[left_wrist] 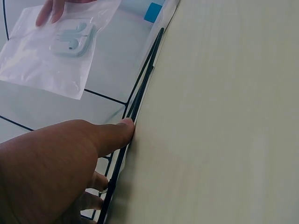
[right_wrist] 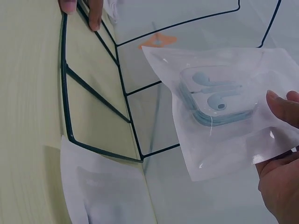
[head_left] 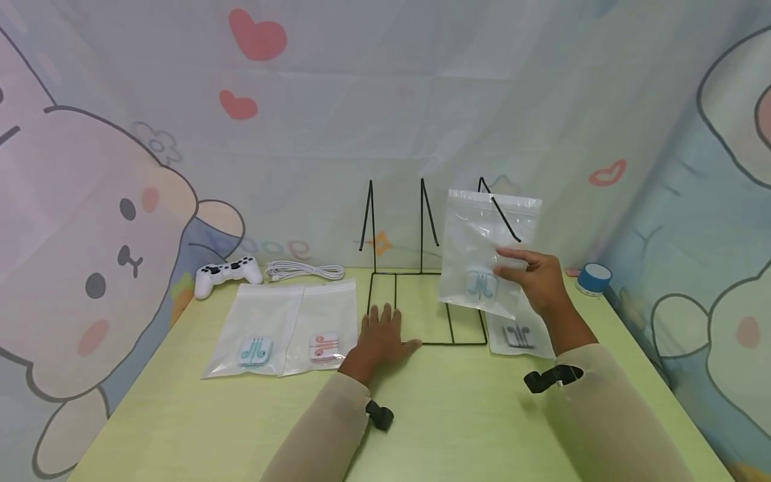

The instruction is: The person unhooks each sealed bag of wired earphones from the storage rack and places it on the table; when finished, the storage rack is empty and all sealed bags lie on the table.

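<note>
A black wire rack [head_left: 419, 274] with three tall hooks stands at the table's back. At its right hook, my right hand [head_left: 538, 281] pinches a clear zip bag [head_left: 476, 234] between thumb and fingers. Light blue earphones in a clear case [right_wrist: 218, 95] show inside the bag. The right hook's prong [head_left: 501, 213] crosses in front of the bag's upper part; whether it passes through a hole I cannot tell. My left hand [head_left: 381, 340] rests on the left of the rack's base, fingers spread, thumb on the front wire in the left wrist view.
Two zip bags lie on the left, with light blue earphones [head_left: 255, 351] and pink earphones [head_left: 324, 347]. Dark earphones [head_left: 519, 336] lie bagged at right, partly covered. Behind are a white game controller [head_left: 227, 273], a coiled white cable [head_left: 304, 270] and a blue round tub [head_left: 593, 278].
</note>
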